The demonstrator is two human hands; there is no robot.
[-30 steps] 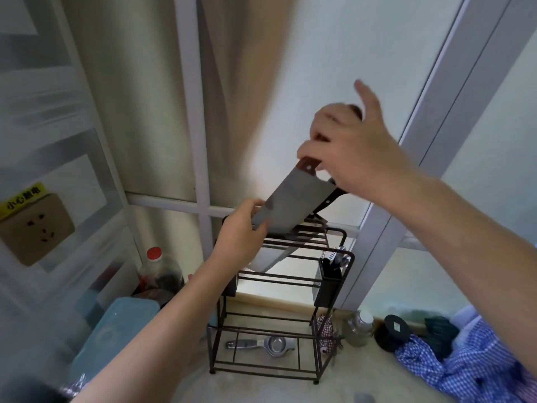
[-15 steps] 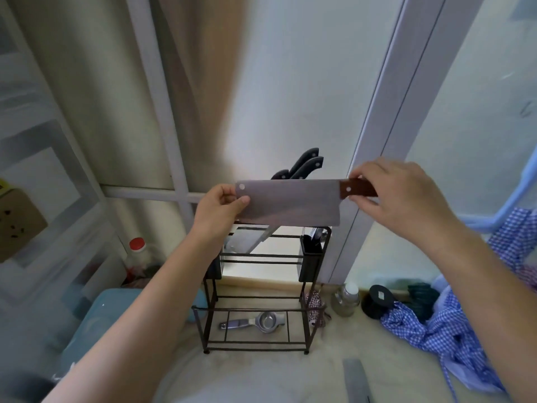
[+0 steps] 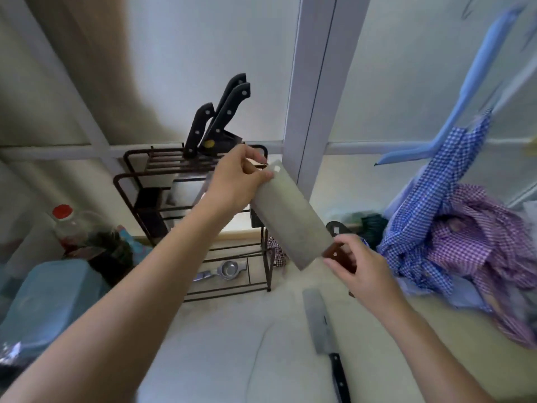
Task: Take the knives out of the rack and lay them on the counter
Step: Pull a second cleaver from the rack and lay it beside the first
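Observation:
I hold a wide steel cleaver (image 3: 290, 219) in the air in front of the dark wire rack (image 3: 162, 181). My left hand (image 3: 235, 181) pinches the far tip of its blade. My right hand (image 3: 360, 266) grips its brown wooden handle, lower and to the right, so the blade slopes down toward me. Three black-handled knives (image 3: 229, 109) stand in the rack's top slots. Another knife (image 3: 322, 330) with a black handle lies flat on the pale counter (image 3: 220, 344) below my right hand.
A red-capped bottle (image 3: 69, 225) and a blue lidded box (image 3: 49, 298) stand left of the rack. A metal squeezer (image 3: 223, 270) lies on the rack's bottom shelf. Checked blue and purple cloths (image 3: 453, 237) pile up at the right. A white window post (image 3: 316, 91) rises behind.
The cleaver has come down and to the right, tilting from level to sloping with the handle end lowest. The view has tipped down, showing the knife on the counter.

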